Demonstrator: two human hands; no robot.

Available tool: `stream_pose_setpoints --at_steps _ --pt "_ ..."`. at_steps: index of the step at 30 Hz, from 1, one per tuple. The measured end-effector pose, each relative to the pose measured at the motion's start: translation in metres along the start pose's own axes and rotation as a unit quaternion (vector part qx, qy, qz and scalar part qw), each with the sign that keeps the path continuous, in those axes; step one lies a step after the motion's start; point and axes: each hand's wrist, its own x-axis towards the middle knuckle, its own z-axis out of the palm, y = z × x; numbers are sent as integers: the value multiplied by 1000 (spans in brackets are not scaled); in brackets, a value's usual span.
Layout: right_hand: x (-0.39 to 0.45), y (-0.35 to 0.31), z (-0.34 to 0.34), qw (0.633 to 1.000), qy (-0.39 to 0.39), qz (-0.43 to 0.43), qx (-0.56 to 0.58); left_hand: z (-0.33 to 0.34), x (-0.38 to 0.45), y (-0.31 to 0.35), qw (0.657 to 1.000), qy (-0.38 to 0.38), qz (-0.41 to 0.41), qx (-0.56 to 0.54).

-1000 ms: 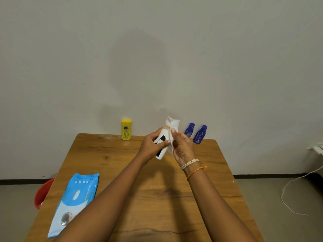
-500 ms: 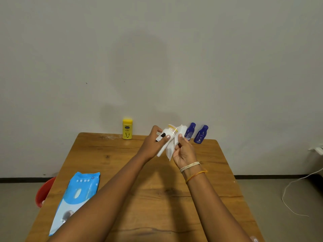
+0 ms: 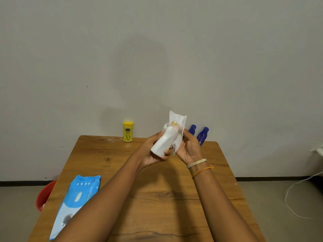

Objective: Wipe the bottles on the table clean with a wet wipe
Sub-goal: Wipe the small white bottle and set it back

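My left hand [image 3: 150, 152] grips a white bottle [image 3: 163, 142] by its base, above the far middle of the wooden table [image 3: 157, 198]. The bottle tilts up to the right, plain white side toward me. My right hand [image 3: 189, 149] holds a white wet wipe [image 3: 178, 124] against the bottle's top and far side; the wipe covers the orange-ringed cap. A yellow bottle [image 3: 128, 131] stands at the table's far edge. Two small blue bottles [image 3: 202, 136] stand at the far right, one partly hidden behind my right hand.
A blue and white wet wipe pack [image 3: 76, 201] lies flat at the table's near left. A red bucket [image 3: 44, 195] sits on the floor left of the table. A white cable [image 3: 293, 194] trails on the floor at the right. A grey wall stands right behind the table.
My left hand turned the white bottle, so its dark label no longer faces me and it stands more upright. The wipe rose over the cap in my right hand.
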Motion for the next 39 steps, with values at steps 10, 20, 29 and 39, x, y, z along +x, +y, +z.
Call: stream_pose_setpoints --at_steps 10,20,29,39 --pt "10 -1 -4 963 122 -134 -197 7 4 5 956 170 57 231" --pt "1 -1 -6 998 -13 40 -38 4 3 0 939 190 108 266" --pt "8 17 6 962 232 -110 -96 3 21 -2 822 251 201 470" --pt "-10 51 8 871 162 -228 -403 10 34 -5 935 226 137 237"
